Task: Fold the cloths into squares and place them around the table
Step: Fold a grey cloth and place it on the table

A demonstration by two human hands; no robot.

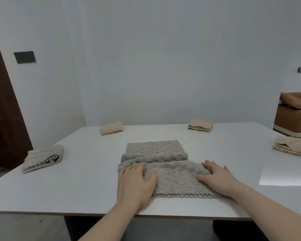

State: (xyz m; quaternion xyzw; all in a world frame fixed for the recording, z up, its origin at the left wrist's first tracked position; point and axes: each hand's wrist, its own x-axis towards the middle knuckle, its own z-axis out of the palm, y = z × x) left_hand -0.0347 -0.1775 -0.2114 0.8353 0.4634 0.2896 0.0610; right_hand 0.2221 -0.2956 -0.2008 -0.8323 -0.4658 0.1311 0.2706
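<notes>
Both hands flat on a half-folded grey cloth at the table's near edge.

White table [87, 186] fills the view, its near edge just under the wrists, with bare surface left and right of the work. Grey cloth [174, 178] lies at near centre, its scalloped hem close to that edge, a second textured layer showing behind it. Left hand [135, 183] presses its left end, fingers spread; right hand [217, 178] presses its right end, fingers straight. Folded cloths sit along the rim: left cloth [43, 158] at the left edge, right cloth [294, 146] at the right edge, far-left cloth [111, 127] and far-right cloth [200, 125] at the far edge.
</notes>
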